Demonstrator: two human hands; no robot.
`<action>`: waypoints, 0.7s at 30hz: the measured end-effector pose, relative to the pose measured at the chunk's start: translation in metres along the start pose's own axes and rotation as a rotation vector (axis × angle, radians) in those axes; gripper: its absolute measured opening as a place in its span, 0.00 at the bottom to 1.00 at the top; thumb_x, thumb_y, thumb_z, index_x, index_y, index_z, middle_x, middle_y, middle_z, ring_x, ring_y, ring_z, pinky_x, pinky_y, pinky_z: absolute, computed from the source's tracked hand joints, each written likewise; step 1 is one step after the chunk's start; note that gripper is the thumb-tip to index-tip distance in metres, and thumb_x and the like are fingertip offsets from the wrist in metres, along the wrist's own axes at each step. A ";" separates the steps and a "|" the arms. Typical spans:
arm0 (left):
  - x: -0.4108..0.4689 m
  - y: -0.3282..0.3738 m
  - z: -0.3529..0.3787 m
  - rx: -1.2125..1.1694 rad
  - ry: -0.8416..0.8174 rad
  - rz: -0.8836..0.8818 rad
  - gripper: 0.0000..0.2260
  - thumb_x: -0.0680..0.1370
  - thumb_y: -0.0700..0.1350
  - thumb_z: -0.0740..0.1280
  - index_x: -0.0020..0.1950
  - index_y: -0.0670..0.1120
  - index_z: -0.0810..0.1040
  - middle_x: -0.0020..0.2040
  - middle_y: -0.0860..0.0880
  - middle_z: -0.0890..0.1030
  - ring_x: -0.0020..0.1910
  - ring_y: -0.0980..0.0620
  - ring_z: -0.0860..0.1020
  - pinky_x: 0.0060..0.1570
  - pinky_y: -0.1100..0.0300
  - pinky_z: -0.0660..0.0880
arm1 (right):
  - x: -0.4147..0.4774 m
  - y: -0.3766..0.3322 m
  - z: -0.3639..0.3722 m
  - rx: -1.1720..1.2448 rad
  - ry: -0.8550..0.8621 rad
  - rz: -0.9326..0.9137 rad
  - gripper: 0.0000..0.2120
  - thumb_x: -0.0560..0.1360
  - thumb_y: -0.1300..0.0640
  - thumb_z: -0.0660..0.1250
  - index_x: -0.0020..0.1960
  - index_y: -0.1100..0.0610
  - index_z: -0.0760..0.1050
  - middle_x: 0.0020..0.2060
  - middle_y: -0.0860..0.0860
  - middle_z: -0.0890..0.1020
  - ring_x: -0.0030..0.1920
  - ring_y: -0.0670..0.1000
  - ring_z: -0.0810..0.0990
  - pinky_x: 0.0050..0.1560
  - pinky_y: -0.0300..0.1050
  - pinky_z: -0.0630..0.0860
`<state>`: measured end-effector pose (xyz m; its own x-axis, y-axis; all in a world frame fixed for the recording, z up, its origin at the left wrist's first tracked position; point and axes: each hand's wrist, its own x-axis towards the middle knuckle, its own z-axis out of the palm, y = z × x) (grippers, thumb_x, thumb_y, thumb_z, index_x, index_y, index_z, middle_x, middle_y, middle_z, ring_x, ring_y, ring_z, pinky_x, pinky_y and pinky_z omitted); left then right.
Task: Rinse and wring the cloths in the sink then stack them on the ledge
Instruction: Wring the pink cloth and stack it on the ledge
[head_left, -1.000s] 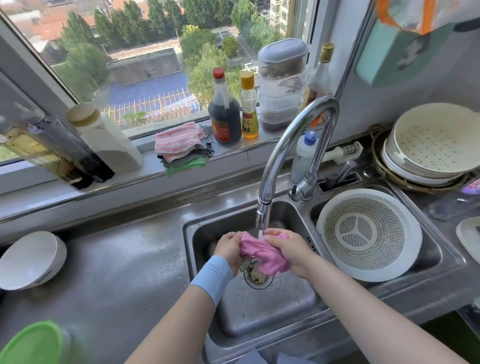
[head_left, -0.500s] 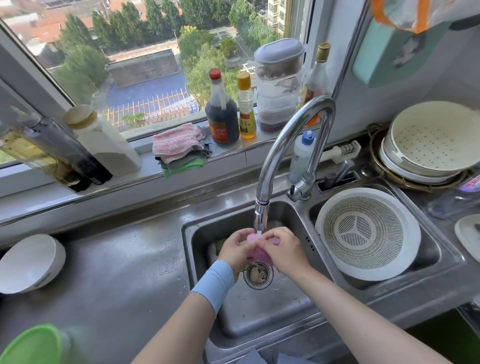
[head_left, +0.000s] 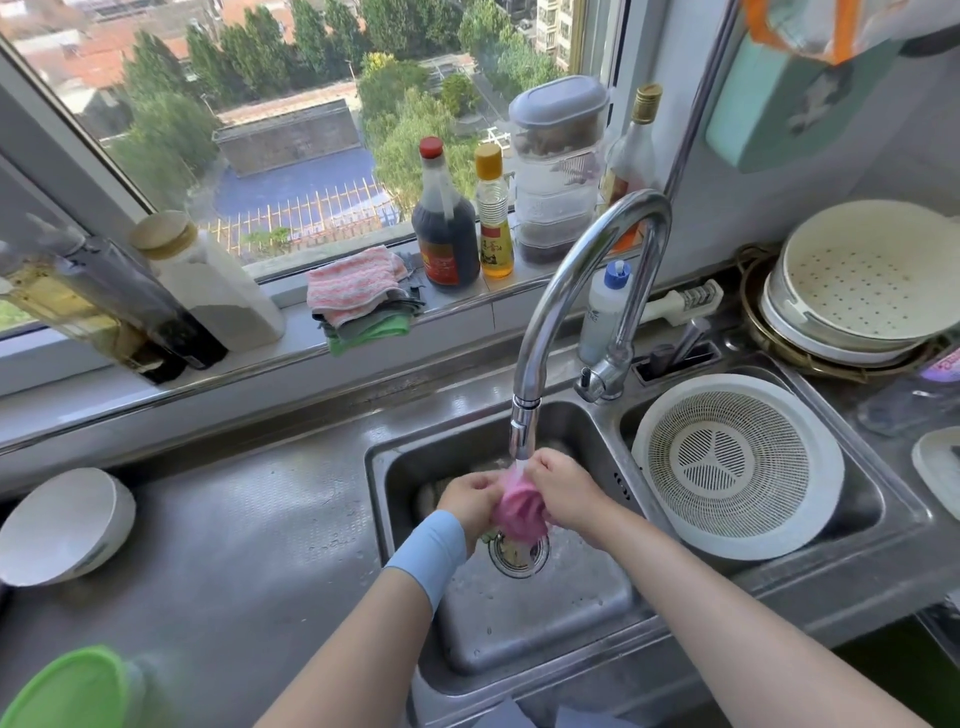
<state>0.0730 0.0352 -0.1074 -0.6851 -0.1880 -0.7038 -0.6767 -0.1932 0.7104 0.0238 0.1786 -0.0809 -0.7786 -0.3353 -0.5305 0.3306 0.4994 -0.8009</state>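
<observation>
My left hand (head_left: 470, 501) and right hand (head_left: 563, 493) both grip the pink cloth (head_left: 519, 512), bunched (water running on it) under the tap (head_left: 524, 431), over the sink (head_left: 545, 644) drain. Stack (head_left: 363, 296) on ledge (head_left: 457, 319), mid-edge.

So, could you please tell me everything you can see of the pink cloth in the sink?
The pink cloth looks like soft, wet fabric, bunched into a crumpled wad. Both hands grip it, the left hand on its left side, the right hand on its right. It is held in the left sink basin, just under the faucet spout, whose water lands on its top, and above the drain.
</observation>
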 end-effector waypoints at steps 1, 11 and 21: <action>0.000 0.001 0.005 -0.030 -0.008 -0.022 0.07 0.78 0.37 0.67 0.55 0.39 0.82 0.44 0.41 0.85 0.41 0.46 0.82 0.51 0.51 0.81 | -0.001 -0.004 0.004 0.070 0.029 -0.002 0.10 0.80 0.57 0.58 0.44 0.59 0.74 0.35 0.52 0.77 0.36 0.50 0.75 0.36 0.43 0.70; -0.022 0.001 0.048 -0.273 -0.027 -0.018 0.12 0.83 0.38 0.59 0.41 0.36 0.75 0.25 0.41 0.71 0.22 0.45 0.72 0.26 0.57 0.74 | 0.014 -0.004 0.014 -0.218 0.307 0.068 0.18 0.78 0.45 0.59 0.39 0.56 0.76 0.42 0.55 0.83 0.46 0.60 0.81 0.44 0.49 0.77; -0.030 0.011 0.035 -0.185 -0.102 0.022 0.10 0.80 0.30 0.57 0.55 0.32 0.78 0.32 0.38 0.74 0.25 0.44 0.74 0.27 0.55 0.76 | 0.024 0.006 0.017 -0.292 0.248 0.088 0.22 0.79 0.43 0.55 0.45 0.55 0.82 0.43 0.56 0.85 0.48 0.59 0.83 0.48 0.49 0.78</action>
<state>0.0767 0.0722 -0.0783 -0.7295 -0.0978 -0.6770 -0.6063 -0.3657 0.7061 0.0159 0.1599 -0.1029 -0.8709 -0.0957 -0.4821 0.2643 0.7360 -0.6233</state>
